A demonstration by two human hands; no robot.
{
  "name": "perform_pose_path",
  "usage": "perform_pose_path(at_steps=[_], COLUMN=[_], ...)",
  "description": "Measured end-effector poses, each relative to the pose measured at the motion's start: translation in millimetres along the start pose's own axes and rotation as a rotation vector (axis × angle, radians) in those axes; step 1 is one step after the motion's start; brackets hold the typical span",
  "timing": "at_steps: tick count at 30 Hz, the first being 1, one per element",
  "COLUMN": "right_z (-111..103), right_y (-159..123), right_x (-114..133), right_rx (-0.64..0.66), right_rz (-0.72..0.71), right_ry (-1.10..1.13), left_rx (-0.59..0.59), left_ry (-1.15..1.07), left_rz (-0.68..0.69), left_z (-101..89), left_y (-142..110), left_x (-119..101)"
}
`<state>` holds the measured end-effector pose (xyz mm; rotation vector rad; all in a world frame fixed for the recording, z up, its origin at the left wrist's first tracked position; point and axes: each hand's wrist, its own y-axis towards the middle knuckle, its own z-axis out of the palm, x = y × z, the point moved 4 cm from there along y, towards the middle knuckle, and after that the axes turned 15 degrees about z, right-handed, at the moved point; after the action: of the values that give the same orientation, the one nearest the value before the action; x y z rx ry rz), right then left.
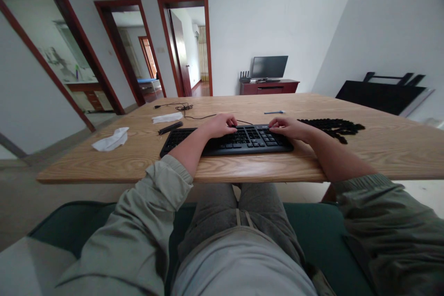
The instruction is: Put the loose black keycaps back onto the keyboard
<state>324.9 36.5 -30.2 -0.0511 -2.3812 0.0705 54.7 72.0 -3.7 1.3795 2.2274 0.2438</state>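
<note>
head view: left hand and right hand, fingers half curled, touch a black keyboard.

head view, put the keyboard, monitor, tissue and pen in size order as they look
Keyboard, largest.
Monitor and tissue look about alike, so unranked.
Pen, smallest.

Soft even light, curved fisheye edges
</note>
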Motion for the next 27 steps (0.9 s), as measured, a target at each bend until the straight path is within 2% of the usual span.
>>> perform_pose_path(at_steps=[4,9,16,21,27], right_z=[-0.5,-1.6,-2.2,-1.4,-1.9], right_y=[0.7,4.3,11.3,17.3,7.7], right_x=[-0.7,0.6,-1.2,-2.1,-1.8], right_rx=[0.051,0.098,0.018,0.009,0.013], right_rz=[0.058,0.039,-0.011,0.027,0.032], right_ry=[-0.072,-0.107,-0.16,-0.164,-0.106], left_rx=[0.002,0.006,0.012,0.017,0.012], left_ry=[0.011,0.012,0.031,0.044,0.019], left_rz=[0.003,0.009,0.013,-0.004,-0.004], left_z=[-0.3,-0.2,-0.1,-0.6,-0.8], left_y=[-0.1,-0.1,-0.2,-1.0,-2.0], left_x=[-0.7,-2.1,-1.5,-1.8,-3.9])
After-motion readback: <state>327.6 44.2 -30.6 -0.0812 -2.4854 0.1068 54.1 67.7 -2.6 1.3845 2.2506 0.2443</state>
